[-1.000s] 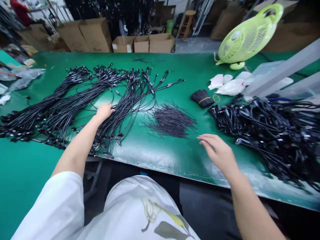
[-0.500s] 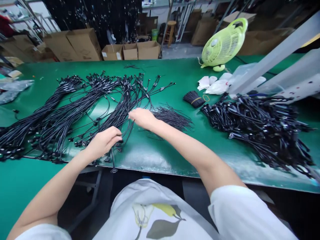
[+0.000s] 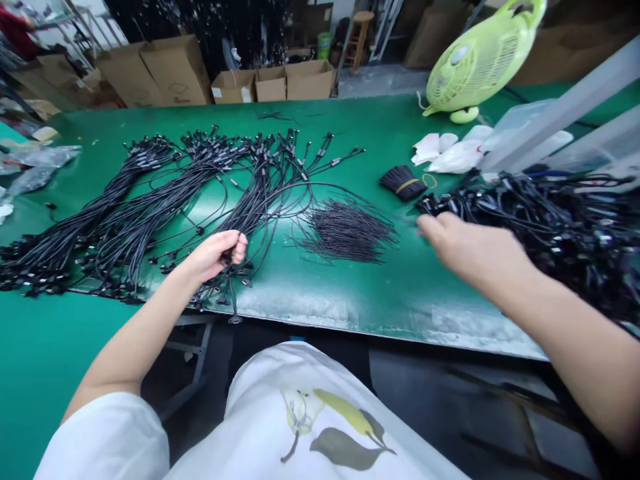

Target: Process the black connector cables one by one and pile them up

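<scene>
Long black connector-tipped cables (image 3: 150, 200) fan across the left of the green counter (image 3: 390, 293). The left hand (image 3: 215, 255) is closed round a bunch near its ends. Right of a loose pile of thin black ties (image 3: 347, 230), the right hand (image 3: 470, 252) hovers loosely spread and holding nothing, just beside a tangled heap of black cables (image 3: 560, 220).

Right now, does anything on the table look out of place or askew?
Yes: a few cable ends hang over the table's near edge, below the left hand gripping their bundle. The right hand hovers, empty, by the tangled heap. Nothing looks spilled or broken.
</scene>
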`<move>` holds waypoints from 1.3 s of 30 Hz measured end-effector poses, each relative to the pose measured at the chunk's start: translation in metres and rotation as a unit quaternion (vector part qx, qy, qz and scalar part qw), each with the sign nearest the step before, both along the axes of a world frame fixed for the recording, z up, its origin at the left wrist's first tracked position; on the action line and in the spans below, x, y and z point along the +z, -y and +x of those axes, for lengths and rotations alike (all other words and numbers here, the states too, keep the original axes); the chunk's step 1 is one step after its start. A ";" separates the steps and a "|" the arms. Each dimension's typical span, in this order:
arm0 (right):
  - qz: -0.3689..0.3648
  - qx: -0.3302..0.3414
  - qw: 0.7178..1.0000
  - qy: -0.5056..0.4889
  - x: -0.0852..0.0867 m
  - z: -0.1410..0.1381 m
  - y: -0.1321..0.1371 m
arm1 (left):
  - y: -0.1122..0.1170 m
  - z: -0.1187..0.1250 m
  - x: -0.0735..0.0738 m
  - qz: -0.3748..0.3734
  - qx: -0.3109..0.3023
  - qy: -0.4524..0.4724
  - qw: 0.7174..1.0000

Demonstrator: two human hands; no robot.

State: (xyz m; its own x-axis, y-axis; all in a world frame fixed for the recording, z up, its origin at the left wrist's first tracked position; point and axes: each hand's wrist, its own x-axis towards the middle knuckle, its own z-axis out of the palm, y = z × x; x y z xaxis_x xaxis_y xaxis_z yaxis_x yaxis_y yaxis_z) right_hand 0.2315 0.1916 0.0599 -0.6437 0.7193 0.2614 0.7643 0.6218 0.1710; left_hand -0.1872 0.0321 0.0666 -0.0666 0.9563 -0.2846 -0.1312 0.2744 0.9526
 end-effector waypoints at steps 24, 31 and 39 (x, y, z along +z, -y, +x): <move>-0.186 0.087 0.941 -0.270 -0.053 0.060 0.051 | 0.017 0.103 -0.004 -0.038 -0.064 0.222 0.972; -0.138 0.054 0.934 -0.324 -0.047 0.049 0.068 | 0.027 0.108 -0.009 -0.052 -0.063 0.263 0.961; -0.050 0.133 0.966 -0.214 -0.040 0.048 0.082 | 0.039 0.098 0.000 0.043 0.009 0.297 0.954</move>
State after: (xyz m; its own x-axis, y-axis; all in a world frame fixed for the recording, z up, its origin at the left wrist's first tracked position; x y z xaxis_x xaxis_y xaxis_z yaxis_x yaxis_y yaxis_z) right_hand 0.2797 0.1100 0.0200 -0.6576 0.5794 0.4815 0.5629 0.8027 -0.1970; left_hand -0.0888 -0.0066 0.0664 0.0651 0.9781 -0.1978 -0.6588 0.1910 0.7277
